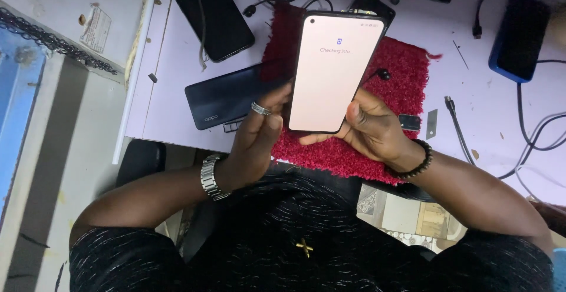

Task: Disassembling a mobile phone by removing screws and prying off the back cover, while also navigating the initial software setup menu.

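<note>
— Two hands hold one thing?
— Yes. The left hand point(259, 128) and the right hand point(371, 128) are both closed around a smartphone point(335, 71) with a lit pale screen, above the red mat point(407, 74).
— What is beside it?
— A dark phone point(227, 94) lies face down on the white desk point(171, 68), near the left hand.
</note>
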